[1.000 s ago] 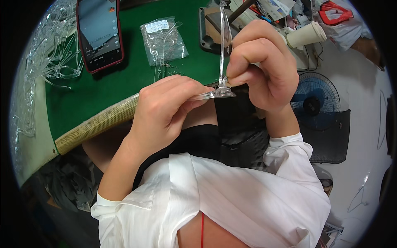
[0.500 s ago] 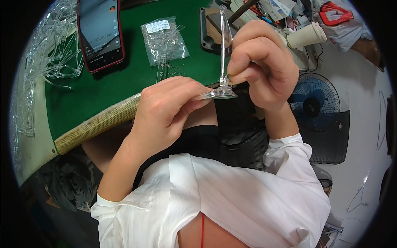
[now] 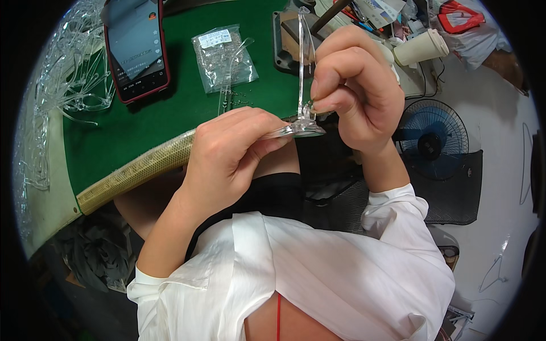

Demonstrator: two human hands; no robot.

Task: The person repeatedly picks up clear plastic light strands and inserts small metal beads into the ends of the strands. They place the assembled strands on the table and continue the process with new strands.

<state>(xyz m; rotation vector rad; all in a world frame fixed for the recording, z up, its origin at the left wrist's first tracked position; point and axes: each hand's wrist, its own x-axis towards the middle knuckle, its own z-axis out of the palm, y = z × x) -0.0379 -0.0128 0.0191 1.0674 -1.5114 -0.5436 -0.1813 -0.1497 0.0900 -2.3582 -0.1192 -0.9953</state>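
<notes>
My left hand is closed on a clear plastic eyeglass frame, held out past the table's front edge. From the frame's hinge end a clear temple arm stands nearly upright. Beside that hinge, my right hand is closed with thumb and forefinger pinched together. What is between those fingertips is too small to make out. Farther off lies a clear plastic bag of tiny metal parts, with a few loose tiny parts in front of it. Another clear temple arm lies across the bag.
A red-cased phone rests on the green table mat. Clear eyeglass parts are heaped at the left. A yellowish mesh-patterned strip runs along the front edge. To the right are a white cup and a blue fan.
My right hand has shifted slightly left, with its pinch still at the hinge. The temple arm has moved a little left too. My left hand keeps its hold on the eyeglass frame.
</notes>
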